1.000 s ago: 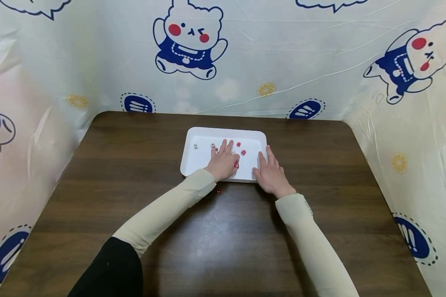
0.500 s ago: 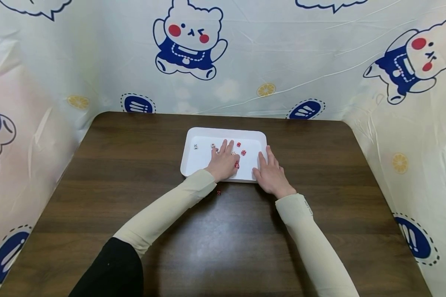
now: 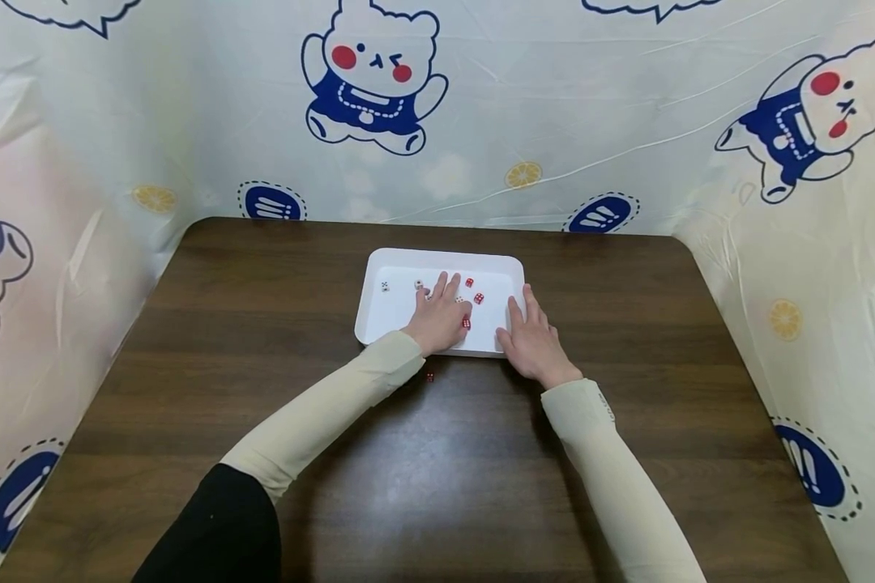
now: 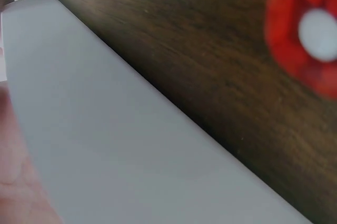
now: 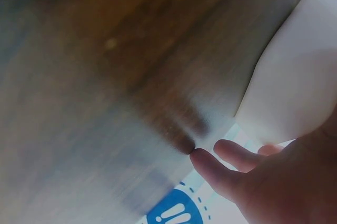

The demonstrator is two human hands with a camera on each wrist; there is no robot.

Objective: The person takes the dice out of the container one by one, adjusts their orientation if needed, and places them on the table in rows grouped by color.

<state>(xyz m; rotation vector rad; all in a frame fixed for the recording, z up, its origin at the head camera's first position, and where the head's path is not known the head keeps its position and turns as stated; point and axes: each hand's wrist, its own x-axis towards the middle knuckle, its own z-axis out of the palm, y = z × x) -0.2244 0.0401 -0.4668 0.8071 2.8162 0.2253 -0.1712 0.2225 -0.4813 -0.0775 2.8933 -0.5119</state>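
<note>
One tray (image 3: 379,312), at least eight dice (image 3: 479,299)

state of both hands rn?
Left hand: open, fingers spread over the white tray; whatever is under the palm can't be seen.
Right hand: open, fingers extended at the right edge of the white tray.

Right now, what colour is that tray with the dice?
White; the tray shows best in the head view.

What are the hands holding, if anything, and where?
Nothing I can see. The left hand is spread over the white, round-cornered tray among spotted red and white dice; the right hand rests at the tray's right edge without wrapping round it.
</note>
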